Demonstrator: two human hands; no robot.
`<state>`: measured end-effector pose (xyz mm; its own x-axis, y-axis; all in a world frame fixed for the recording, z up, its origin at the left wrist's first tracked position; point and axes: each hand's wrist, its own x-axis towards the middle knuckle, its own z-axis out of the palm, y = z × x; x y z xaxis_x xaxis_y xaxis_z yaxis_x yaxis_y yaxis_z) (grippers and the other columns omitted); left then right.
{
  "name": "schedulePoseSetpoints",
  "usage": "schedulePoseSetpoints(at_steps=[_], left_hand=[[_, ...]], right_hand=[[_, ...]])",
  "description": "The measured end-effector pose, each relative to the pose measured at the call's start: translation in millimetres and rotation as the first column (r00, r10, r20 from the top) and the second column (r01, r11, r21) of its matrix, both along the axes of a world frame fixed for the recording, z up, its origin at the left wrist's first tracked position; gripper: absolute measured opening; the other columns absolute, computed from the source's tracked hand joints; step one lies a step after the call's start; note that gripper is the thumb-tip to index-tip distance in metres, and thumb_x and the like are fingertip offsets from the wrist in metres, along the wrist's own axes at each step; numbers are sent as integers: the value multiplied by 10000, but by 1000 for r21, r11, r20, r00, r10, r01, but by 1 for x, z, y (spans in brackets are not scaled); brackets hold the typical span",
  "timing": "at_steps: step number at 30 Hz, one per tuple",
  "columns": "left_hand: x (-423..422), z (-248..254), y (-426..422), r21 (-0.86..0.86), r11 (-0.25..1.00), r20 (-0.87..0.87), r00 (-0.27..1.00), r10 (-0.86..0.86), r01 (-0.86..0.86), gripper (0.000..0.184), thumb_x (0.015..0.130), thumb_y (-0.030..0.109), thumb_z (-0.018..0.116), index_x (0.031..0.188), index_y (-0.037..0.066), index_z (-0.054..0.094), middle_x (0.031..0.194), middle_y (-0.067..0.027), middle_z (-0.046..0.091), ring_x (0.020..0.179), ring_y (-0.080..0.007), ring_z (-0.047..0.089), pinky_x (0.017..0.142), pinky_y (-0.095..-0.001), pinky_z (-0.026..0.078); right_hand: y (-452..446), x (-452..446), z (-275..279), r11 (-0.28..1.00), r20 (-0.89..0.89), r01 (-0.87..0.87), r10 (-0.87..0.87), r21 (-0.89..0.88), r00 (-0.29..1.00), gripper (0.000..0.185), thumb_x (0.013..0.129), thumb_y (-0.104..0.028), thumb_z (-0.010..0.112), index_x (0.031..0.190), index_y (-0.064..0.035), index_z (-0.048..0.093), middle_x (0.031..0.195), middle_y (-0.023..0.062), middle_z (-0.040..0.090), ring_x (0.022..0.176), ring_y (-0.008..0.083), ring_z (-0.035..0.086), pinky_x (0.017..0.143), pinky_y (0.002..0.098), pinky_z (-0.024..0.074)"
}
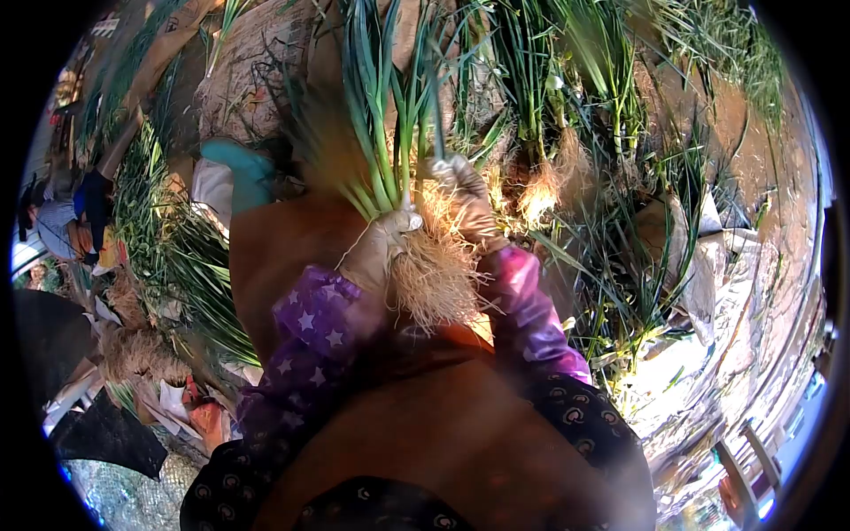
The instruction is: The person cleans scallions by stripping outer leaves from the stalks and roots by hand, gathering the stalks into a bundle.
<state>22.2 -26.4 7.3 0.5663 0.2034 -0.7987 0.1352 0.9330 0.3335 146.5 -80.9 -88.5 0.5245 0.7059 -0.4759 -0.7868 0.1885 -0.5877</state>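
Note:
A bunch of green onions (pixel 382 168) stands upright in front of me, leaves up, its long pale roots (pixel 436 285) hanging below. My gloved left hand (pixel 379 248) is closed round the white base of the stalks. Just right of the bunch, my gloved right hand (pixel 469 196) is closed, with curled fingers close against the stalks and roots. A thin, blurred greyish strip (pixel 437 115) rises above its fingers; whether it is a leaf or a blade I cannot tell. Purple star-patterned sleeves (pixel 310 323) cover my forearms, and brown cloth lies over my lap.
More green onions with roots (pixel 540 190) lie ahead to the right. Leafy piles (pixel 646 257) lie farther right, and another heap (pixel 208 274) lies on the left. A teal boot-like shape (pixel 241 173) is at the left. A person (pixel 66 212) is partly visible at the far left.

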Motion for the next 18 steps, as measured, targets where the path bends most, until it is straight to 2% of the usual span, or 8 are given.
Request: schedulePoseSetpoints(at_steps=[1, 2, 4, 9, 11, 13, 16, 18], left_hand=[[0, -5, 1, 2, 1000, -3, 1000, 5, -5, 275, 725, 72, 527, 992, 12, 494, 838, -69, 554, 762, -195, 574, 697, -334, 502], [-1, -14, 1, 47, 997, 22, 998, 63, -64, 290, 728, 69, 518, 1008, 0, 487, 829, -79, 558, 720, -194, 576, 662, -326, 510], [6, -2, -1, 71, 989, -6, 992, 128, -127, 322, 723, 36, 502, 1040, -9, 475, 821, -85, 558, 722, -191, 575, 645, -323, 516], [4, 2, 6, 118, 987, 14, 995, 104, -105, 318, 725, 63, 533, 1039, 27, 495, 860, -80, 550, 816, -181, 553, 692, -321, 497], [7, 7, 5, 285, 959, -68, 997, 32, -12, 340, 736, 90, 543, 1070, 51, 493, 885, -68, 553, 823, -181, 550, 713, -311, 480], [7, 0, 3, 339, 941, -51, 998, 38, -19, 376, 752, 136, 562, 1114, 66, 482, 928, -49, 560, 844, -168, 543, 739, -294, 454], [16, 29, -7, 159, 974, -68, 983, 173, -160, 314, 732, 154, 571, 1023, 47, 520, 904, -50, 566, 727, -134, 551, 665, -257, 485], [3, 10, -3, 68, 968, -119, 965, -233, 242, 495, 732, 196, 631, 1174, 73, 445, 975, -26, 552, 766, -141, 557, 603, -223, 454]], right_hand=[[-3, 6, 5, 994, 74, -88, 83, 66, 994, 221, 786, -130, 589, 990, -51, 565, 782, 62, 596, 674, 102, 566, 568, 216, 487], [-12, 20, 44, 873, 270, -340, 441, -349, 856, 221, 815, -169, 553, 1002, -50, 538, 795, 53, 589, 627, 111, 569, 560, 217, 497], [-27, 8, -9, 743, -75, -73, 163, 666, 984, 161, 861, -200, 478, 924, -59, 526, 685, 11, 542, 464, 105, 467, 413, 218, 431], [-135, 24, -8, 709, -295, -80, 389, 701, 873, 149, 840, -229, 502, 820, -82, 514, 505, -39, 392, 417, 69, 386, 344, 188, 331], [-190, 44, -45, 793, 234, -594, 557, 134, 797, 242, 831, -262, 516, 931, -42, 500, 555, -16, 431, 471, 91, 421, 404, 218, 371], [-216, 55, -60, 531, 579, -434, 815, -728, 28, 370, 822, -296, 531, 1041, -2, 485, 606, 7, 469, 525, 113, 456, 465, 248, 412], [-144, 51, -31, 663, 392, -458, 734, -592, 555, 632, 812, -412, 502, 1258, -10, 301, 1070, 156, 455, 952, 242, 477, 796, 345, 404], [-71, 51, 15, 739, 137, -577, 649, -347, 749, 581, 868, -397, 380, 1322, -73, 215, 1291, 184, 340, 1136, 300, 404, 926, 397, 352]])
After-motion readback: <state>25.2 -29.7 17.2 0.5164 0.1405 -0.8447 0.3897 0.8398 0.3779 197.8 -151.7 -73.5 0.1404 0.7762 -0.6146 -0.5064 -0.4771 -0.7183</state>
